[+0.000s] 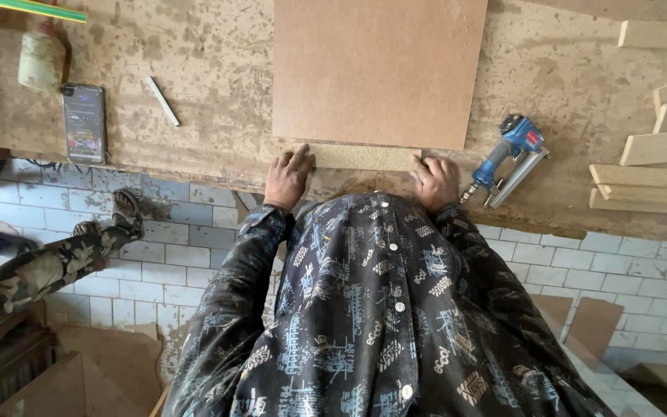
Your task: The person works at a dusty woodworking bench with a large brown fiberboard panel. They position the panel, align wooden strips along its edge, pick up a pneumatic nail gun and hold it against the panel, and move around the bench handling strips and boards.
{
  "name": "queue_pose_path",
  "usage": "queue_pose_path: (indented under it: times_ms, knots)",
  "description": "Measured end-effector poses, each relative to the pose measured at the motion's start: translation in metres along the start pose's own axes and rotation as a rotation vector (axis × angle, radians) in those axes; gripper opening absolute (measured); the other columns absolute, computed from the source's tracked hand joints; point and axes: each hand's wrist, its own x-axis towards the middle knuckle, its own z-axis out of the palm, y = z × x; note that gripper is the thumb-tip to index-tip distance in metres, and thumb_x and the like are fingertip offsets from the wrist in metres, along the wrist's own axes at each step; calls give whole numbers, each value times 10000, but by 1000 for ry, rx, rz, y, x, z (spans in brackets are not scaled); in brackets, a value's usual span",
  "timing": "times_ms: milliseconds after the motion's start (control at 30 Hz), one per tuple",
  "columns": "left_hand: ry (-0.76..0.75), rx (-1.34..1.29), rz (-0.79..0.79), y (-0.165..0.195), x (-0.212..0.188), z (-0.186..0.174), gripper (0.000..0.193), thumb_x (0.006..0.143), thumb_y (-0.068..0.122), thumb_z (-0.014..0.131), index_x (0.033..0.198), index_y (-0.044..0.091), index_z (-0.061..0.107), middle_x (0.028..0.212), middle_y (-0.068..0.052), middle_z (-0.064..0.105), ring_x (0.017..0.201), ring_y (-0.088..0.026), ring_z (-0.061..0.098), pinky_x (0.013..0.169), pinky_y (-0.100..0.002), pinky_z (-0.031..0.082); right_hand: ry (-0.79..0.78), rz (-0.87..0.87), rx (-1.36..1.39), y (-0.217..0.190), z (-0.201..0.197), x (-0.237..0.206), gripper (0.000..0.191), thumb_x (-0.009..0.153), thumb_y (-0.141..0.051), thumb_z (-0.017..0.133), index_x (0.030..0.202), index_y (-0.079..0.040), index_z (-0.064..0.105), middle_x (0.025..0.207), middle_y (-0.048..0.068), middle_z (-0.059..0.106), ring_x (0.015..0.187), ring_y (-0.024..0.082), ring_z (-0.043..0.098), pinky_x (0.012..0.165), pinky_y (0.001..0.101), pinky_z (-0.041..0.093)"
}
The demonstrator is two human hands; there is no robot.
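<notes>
I see my left hand (pixel 288 176) and right hand (pixel 435 181) pressing flat, each grip spread on an end of the narrow strip (pixel 363 157), pinning it flush against the brown board (pixel 376 69) at the near edge of the surface (pixel 218 62).

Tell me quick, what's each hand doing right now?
Left hand: open, fingers flat on the left end of the strip.
Right hand: curled at the strip's right end.

Brown board (pixel 378 69), blue nail gun (pixel 507 158), dark patterned shirt (pixel 380 309), white-tiled floor (pixel 187 255).
</notes>
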Motion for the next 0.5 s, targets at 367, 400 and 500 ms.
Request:
queue_pose_path:
  times_ms: [367, 400, 500]
  knots:
    - [-143, -44, -117, 7, 27, -26, 556, 835, 179, 715, 1357, 74, 553, 1223, -128, 576, 1081, -314, 602, 912, -436, 509, -80, 107, 79, -14, -12, 28, 638, 776, -320, 877, 1301, -38, 651, 1185, 155, 651, 1084, 329, 629, 954, 531, 486]
    - [-159, -10, -104, 5, 26, -23, 535, 867, 191, 712, 1368, 87, 553, 1174, -119, 573, 1068, -302, 604, 910, -435, 515, -116, 134, 100, -13, -9, 27, 598, 799, -305, 882, 1293, -48, 665, 1166, 138, 649, 1067, 312, 637, 960, 531, 495]
    - [-208, 96, -67, 3, 14, -13, 164, 1082, 180, 650, 1228, 171, 577, 1197, -46, 555, 1114, -226, 600, 979, -393, 525, -144, 124, -48, -10, -4, 18, 265, 893, -157, 812, 1134, -138, 704, 1156, 47, 643, 1099, 224, 650, 970, 415, 530]
